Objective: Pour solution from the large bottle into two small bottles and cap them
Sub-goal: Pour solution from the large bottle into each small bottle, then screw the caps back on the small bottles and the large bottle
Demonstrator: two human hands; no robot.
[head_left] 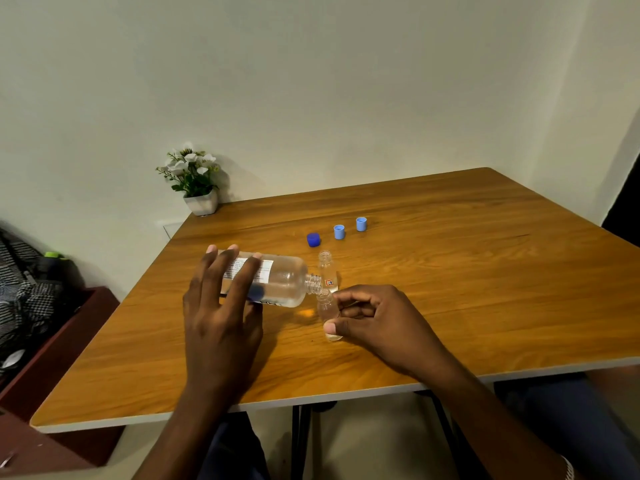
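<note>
My left hand (221, 306) grips the large clear bottle (284, 282), tipped on its side with its open neck pointing right. The neck touches the mouth of a small clear bottle (327, 308), which my right hand (374, 315) holds upright on the table. A second small bottle (327, 271) with an orange label stands uncapped just behind it. Further back lie a dark blue cap (313, 239) and two light blue caps (339, 232) (361, 224).
The wooden table (450, 271) has a white front edge close to me. A potted white flower (194, 181) stands at its far left corner by the wall. Left of the table sit a dark red box (52, 348) and patterned cloth.
</note>
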